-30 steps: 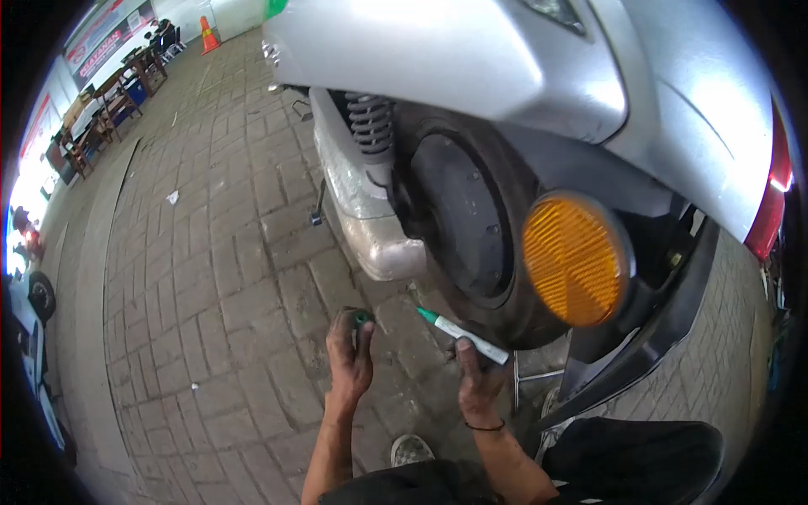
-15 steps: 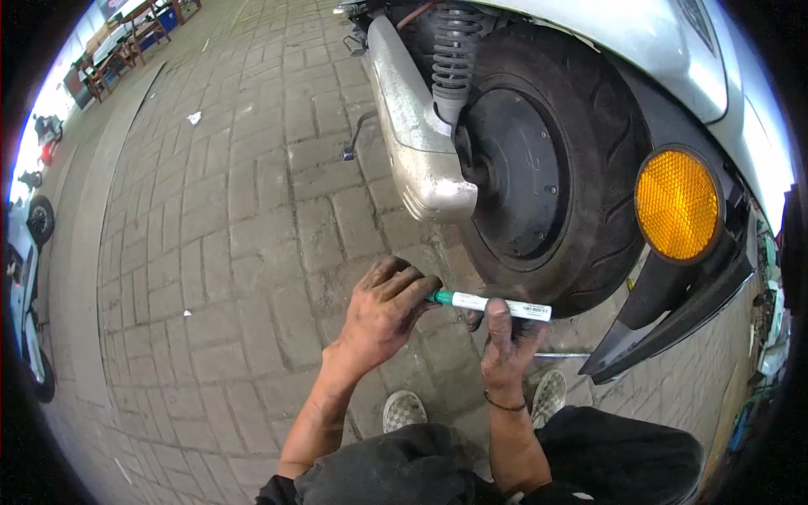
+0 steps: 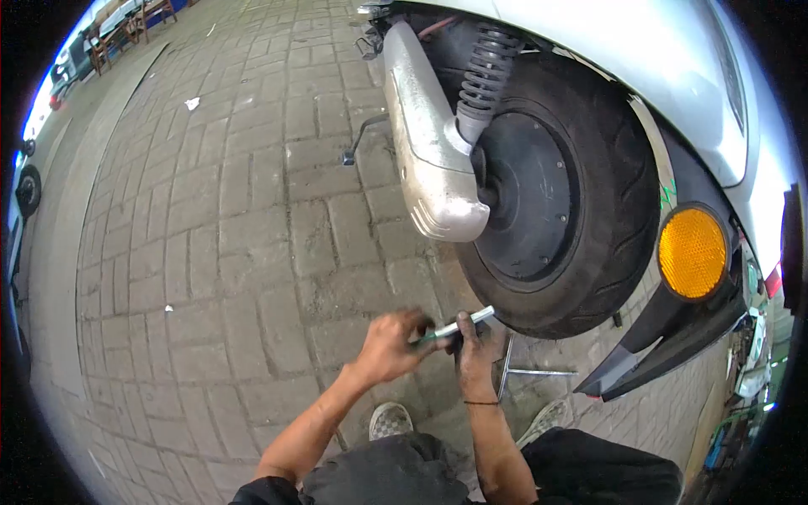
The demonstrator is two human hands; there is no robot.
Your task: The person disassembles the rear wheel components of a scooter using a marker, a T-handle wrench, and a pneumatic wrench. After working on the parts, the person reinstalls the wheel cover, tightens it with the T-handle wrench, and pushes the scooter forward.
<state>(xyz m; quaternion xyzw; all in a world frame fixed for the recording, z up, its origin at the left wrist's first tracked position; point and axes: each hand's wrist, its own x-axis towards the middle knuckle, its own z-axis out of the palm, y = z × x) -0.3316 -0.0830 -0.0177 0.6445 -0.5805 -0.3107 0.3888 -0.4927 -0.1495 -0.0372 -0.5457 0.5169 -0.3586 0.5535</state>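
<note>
A white marker pen (image 3: 476, 320) with a green end is held between my two hands, in front of the scooter's rear wheel. My right hand (image 3: 478, 362) grips its white barrel, thumb on top. The fingers of my left hand (image 3: 392, 347) are curled around the green end; they are slightly smeared by motion. Just beyond the pen is the black tyre (image 3: 619, 261) with its dark hub (image 3: 526, 198). A worn silver swingarm cover (image 3: 433, 160) and a coil-spring shock absorber (image 3: 488, 71) sit beside the wheel.
An orange round reflector (image 3: 692, 252) is on the black mudguard (image 3: 627, 362) at right. A metal T-shaped tool (image 3: 543, 372) lies on the brick paving (image 3: 244, 252) near my right shoe. A stand or pedal (image 3: 362, 139) sticks out left of the swingarm. Other vehicles line the left edge.
My hands and the marker pen have moved left and slightly down, and the pen now tilts upward to the right. The view has shifted, showing more of the T-shaped tool.
</note>
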